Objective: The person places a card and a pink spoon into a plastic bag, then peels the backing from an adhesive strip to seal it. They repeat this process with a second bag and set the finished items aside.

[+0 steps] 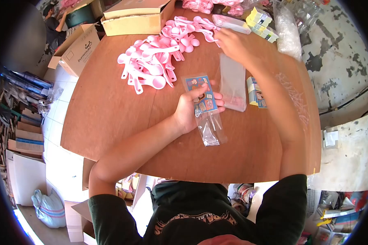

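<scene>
My left hand (189,107) holds a clear plastic bag (210,130) with a blue printed card (204,98) in it, thumb on top and fingers beneath. My right hand (231,43) reaches to the right end of the heap of pink spoons (151,61), its fingers closed at a spoon there; the fingertips are partly hidden. Between my hands lies a stack of clear plastic bags (232,83). A bundle of printed cards (254,93) sits to its right, partly behind my right forearm.
An open cardboard box (133,22) stands at the table's (167,153) back left. Yellow card bundles (261,24) and a clear plastic roll (288,34) lie at the back right. Another person (55,24) is at the far left, near a carton (78,49) beside the table.
</scene>
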### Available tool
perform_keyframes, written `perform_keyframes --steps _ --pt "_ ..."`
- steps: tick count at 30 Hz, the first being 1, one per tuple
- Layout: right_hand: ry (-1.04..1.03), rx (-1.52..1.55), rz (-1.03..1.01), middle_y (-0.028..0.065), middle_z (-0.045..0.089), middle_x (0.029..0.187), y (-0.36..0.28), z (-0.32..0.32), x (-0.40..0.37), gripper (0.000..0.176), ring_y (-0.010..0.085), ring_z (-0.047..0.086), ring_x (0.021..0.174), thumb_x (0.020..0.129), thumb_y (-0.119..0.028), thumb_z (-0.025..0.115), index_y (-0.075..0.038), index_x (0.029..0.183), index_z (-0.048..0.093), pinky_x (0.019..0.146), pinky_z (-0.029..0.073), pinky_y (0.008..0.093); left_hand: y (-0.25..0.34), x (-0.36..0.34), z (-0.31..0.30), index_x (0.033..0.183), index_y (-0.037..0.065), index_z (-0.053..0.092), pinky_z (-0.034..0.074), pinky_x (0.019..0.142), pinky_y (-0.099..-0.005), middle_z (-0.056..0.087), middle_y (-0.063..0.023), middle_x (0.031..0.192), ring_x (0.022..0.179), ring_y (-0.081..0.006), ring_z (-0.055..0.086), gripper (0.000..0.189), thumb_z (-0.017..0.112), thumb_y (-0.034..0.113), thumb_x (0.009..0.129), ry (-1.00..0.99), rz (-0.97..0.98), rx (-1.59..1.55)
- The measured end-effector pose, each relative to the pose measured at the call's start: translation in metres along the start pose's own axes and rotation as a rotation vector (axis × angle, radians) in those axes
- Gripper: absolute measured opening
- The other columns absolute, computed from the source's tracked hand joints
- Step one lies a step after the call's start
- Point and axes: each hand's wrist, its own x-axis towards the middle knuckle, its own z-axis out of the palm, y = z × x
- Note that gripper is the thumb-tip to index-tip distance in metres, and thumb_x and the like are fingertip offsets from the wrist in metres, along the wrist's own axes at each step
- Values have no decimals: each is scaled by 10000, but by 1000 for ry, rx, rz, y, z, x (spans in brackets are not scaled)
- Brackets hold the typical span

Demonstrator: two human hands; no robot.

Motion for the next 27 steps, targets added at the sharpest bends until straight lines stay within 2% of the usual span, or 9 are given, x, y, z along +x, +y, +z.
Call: perform_keyframes --steps 1,3,7,11,13,17,20,24,27 --pt "178 129 59 96 635 826 -11 -15 -1 47 291 626 707 825 -71 621 -72 868 604 657 499 376 1 0 1 1220 61 479 523 903 -450 641 -140 970 915 -270 646 388 509 326 939 0 21 6" --pt "225 125 252 92 655 834 -60 -68 -14 66 257 641 709 840 -69 638 -64 899 611 652 508 338 4 2 -2 1217 61 480 526 898 -452 640 -140 971 914 -272 645 393 494 346 947 0 50 7" --pt "340 97 217 114 672 878 -126 -125 -70 139 246 669 747 776 41 664 -22 894 629 650 530 321 8 5 -4 1196 57 485 538 876 -454 632 -153 976 913 -285 643 399 469 375 955 30 89 -51" --pt "199 31 -36 125 665 883 -173 -158 -139 179 261 674 770 729 53 660 -61 864 628 678 568 352 9 8 -4 1176 50 487 540 873 -455 625 -169 971 912 -301 641 395 466 377 955 69 101 -112" --pt "31 78 -167 98 658 887 -192 -170 -158 159 248 671 776 706 -7 690 -83 826 620 691 575 353 8 8 -4 1173 49 487 540 874 -457 624 -171 971 915 -302 640 395 468 378 954 80 94 -119" --pt "-29 120 -239 71 650 907 -220 -165 -164 135 241 656 817 703 -60 703 -100 796 614 713 575 350 6 9 -4 1168 42 486 536 882 -465 620 -178 979 929 -306 635 404 476 382 950 66 85 -125" --pt "58 101 -235 46 652 948 -218 -157 -161 124 220 606 903 711 -98 712 -127 791 622 752 572 350 6 4 0 1157 37 489 532 884 -469 618 -182 986 933 -310 634 403 478 382 949 82 95 -110" --pt "217 16 -246 56 661 962 -209 -137 -151 153 227 585 917 721 -104 739 -140 834 642 748 574 351 4 4 -4 1147 34 486 526 885 -472 618 -182 988 940 -310 632 406 478 388 950 59 98 -109" --pt "240 29 -215 69 670 993 -204 -127 -137 158 230 586 920 729 -117 753 -131 844 646 755 573 355 -1 6 -6 1158 37 470 518 887 -475 616 -179 982 942 -304 627 419 471 404 956 -41 88 -142"
